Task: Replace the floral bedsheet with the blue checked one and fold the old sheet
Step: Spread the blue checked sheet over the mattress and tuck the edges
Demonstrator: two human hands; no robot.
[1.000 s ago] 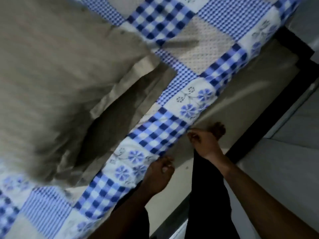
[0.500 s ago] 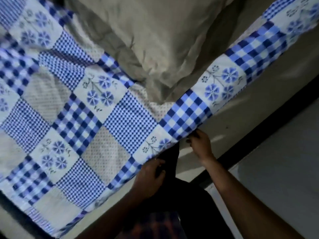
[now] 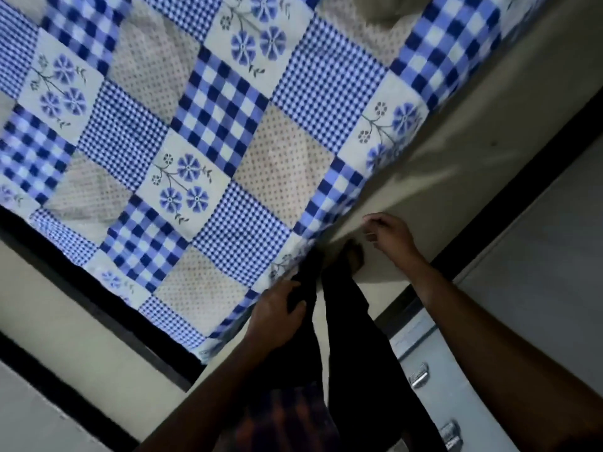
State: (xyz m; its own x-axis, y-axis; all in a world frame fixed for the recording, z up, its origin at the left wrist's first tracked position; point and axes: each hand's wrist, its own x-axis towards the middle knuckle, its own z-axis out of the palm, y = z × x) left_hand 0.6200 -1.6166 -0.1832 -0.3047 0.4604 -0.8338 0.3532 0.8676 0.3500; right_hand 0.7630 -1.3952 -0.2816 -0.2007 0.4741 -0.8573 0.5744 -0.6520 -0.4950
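The blue checked sheet [image 3: 228, 141], patchwork with flower squares, lies spread over the mattress. Its near edge hangs a little over the cream mattress side [image 3: 463, 151]. My left hand [image 3: 277, 309] holds the sheet's edge close to the near corner, and its fingertips are hidden behind the cloth. My right hand [image 3: 388, 234] hovers at the mattress side just right of the sheet's edge, fingers loosely curled and holding nothing. The floral sheet is out of view.
A beige pillow [image 3: 385, 9] peeks in at the top. A dark bed frame [image 3: 98, 305] runs below the mattress. My legs in dark trousers [image 3: 346, 321] stand against the bed. A grey drawer unit with metal handles [image 3: 419, 378] is at lower right.
The view has swung away from the pillow toward the bed's near corner. My right hand has come off the sheet's edge and now sits free beside the mattress. My left hand stays at the edge.
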